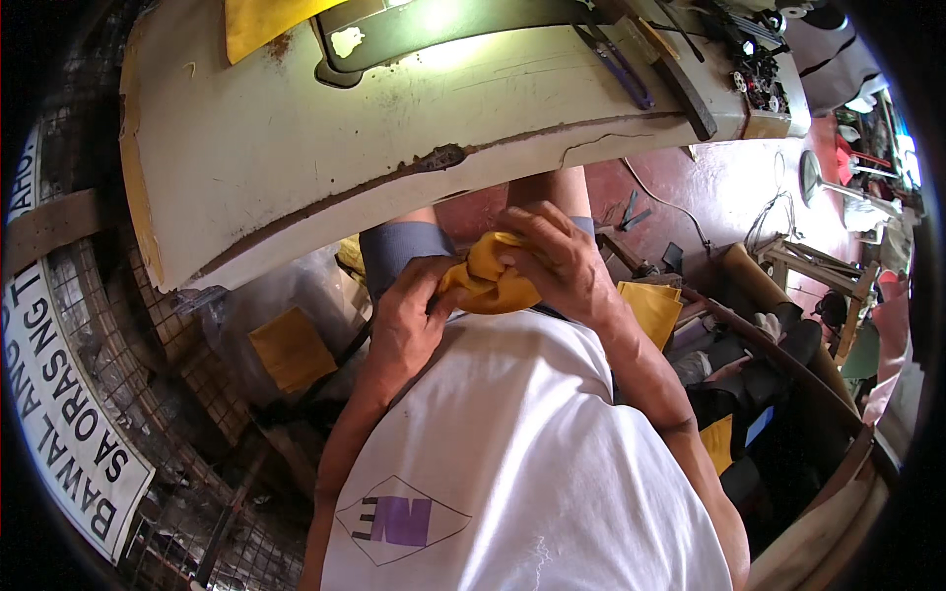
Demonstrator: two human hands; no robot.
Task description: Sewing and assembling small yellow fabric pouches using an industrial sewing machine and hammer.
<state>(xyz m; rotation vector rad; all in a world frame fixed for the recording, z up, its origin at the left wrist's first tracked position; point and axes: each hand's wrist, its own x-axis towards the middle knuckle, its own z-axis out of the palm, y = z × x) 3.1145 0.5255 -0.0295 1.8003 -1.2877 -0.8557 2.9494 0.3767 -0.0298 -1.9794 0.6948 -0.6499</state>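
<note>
Over my lap, just below the worktable's front edge, I grip a crumpled, folded piece of yellow material (483, 288) between both hands. My left hand (409, 307) has its fingers curled on the left end of it. My right hand (564, 268) wraps over its top and right side, partly hiding it. My white shirt (522, 414) and grey shorts (394, 254) show beneath and around my hands.
The worn worktable (296, 158) holds scissors (626, 74), a dark bar (690, 98) and a yellow sheet (261, 20). A wire grid with a sign (69, 424) stands at left. Right are clutter, yellow sheets (645, 315), a wooden frame (818, 271) and red floor (670, 187).
</note>
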